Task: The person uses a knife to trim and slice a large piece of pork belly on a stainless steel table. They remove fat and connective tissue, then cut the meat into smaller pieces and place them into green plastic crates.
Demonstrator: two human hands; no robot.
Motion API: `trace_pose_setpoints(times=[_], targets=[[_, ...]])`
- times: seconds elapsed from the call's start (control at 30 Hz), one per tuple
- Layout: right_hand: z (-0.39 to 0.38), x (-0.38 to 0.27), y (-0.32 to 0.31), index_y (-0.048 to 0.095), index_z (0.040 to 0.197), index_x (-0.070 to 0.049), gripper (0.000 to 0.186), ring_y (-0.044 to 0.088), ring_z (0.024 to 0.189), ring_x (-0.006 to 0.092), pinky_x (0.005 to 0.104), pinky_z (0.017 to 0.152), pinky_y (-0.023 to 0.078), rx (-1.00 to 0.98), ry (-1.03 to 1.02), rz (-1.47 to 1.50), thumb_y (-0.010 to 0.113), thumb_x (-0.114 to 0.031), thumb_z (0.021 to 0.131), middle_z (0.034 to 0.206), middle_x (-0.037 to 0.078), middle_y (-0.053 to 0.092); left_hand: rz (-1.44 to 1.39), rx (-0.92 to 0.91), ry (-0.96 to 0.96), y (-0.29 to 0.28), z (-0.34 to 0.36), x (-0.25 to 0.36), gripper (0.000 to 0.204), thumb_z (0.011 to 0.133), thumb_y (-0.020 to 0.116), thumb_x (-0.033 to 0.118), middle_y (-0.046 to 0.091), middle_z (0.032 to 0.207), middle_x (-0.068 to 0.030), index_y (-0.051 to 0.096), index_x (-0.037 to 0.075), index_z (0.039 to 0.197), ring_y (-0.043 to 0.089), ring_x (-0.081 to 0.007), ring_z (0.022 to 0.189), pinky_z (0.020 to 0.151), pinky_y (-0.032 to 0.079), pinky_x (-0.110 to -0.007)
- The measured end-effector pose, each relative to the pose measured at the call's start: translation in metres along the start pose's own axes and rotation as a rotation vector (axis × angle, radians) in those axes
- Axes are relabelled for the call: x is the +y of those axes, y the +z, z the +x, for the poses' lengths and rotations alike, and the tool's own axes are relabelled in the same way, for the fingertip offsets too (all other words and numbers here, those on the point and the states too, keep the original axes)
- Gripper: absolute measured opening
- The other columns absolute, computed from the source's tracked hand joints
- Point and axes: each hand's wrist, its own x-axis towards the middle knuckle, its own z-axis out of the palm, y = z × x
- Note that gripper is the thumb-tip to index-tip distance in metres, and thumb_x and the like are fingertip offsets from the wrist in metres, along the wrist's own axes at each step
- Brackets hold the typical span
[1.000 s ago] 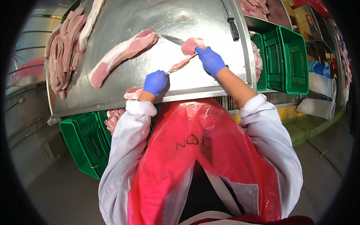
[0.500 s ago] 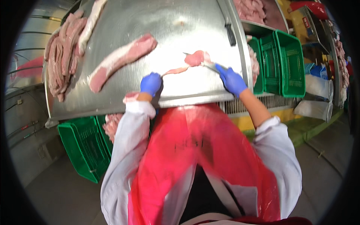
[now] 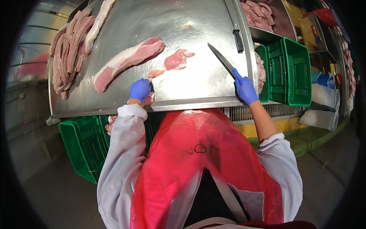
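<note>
My left hand, in a blue glove, is closed on the narrow end of a thin pink meat strip near the table's front edge. The strip's wider end lies flat on the steel. A long knife is gripped in my blue-gloved right hand, its blade angled up and leftward, apart from the meat. Just beyond the left hand lies a long piece of meat with a pale fatty side. Part of another meat scrap shows beside the left hand at the edge.
The steel table has a raised rim. Long meat strips are heaped at its left. A second knife lies by the right rim. Green crates stand at the right and lower left. A bin of meat sits at far right.
My left hand has moved left, drawing the meat strip with it. The knife has come away from the meat, and my right hand has shifted slightly right.
</note>
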Motion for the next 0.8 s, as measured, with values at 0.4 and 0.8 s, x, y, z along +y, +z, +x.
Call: trace_pose_setpoints(times=[0.4, 0.8], targets=[[0.035, -0.072, 0.023, 0.043, 0.152, -0.026, 0.051, 0.065, 0.091, 0.0487, 0.0542, 0.085, 0.053, -0.055, -0.074, -0.093, 0.049, -0.025, 0.102, 0.102, 0.033, 0.062, -0.071, 0.063, -0.023, 0.023, -0.013, -0.002, 0.02, 0.087, 0.061, 0.023, 0.072, 0.093, -0.0204, 0.071, 0.006, 0.092, 0.069, -0.0393, 0.088, 0.079, 0.054, -0.051], [0.014, 0.0, -0.004, 0.044, 0.153, -0.02, 0.052, 0.064, 0.078, 0.0448, 0.0513, 0.075, 0.049, 0.113, -0.071, 0.12, 0.051, -0.02, 0.101, 0.081, 0.03, 0.062, -0.12, 0.455, 0.127, -0.008, -0.009, 0.048, 0.026, 0.077, 0.066, 0.02, 0.062, 0.103, -0.0184, 0.066, 0.005, 0.098, 0.059, -0.037, 0.101, 0.088, 0.046, -0.048]])
